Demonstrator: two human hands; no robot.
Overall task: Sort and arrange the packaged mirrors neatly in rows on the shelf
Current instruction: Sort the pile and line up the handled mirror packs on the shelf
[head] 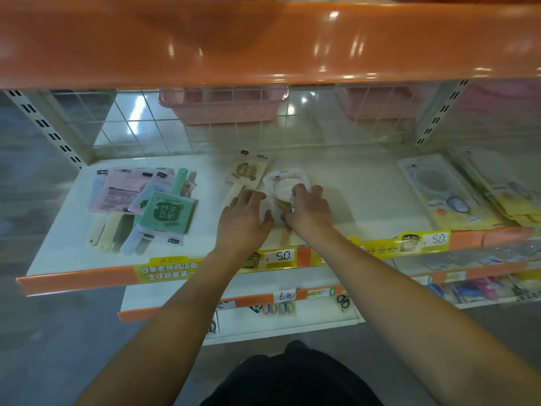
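White shelf (58, 230) — both hands (275, 212) on a packaged mirror (278, 186).

Glossy orange plastic shelf edge (263, 39), matt white shelf board (366, 186), clear-film mirror packets (164, 212).

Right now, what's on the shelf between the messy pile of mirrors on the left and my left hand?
Head view: only bare white shelf lies between the pile and the left hand. The beige packaged mirror sits farther back.
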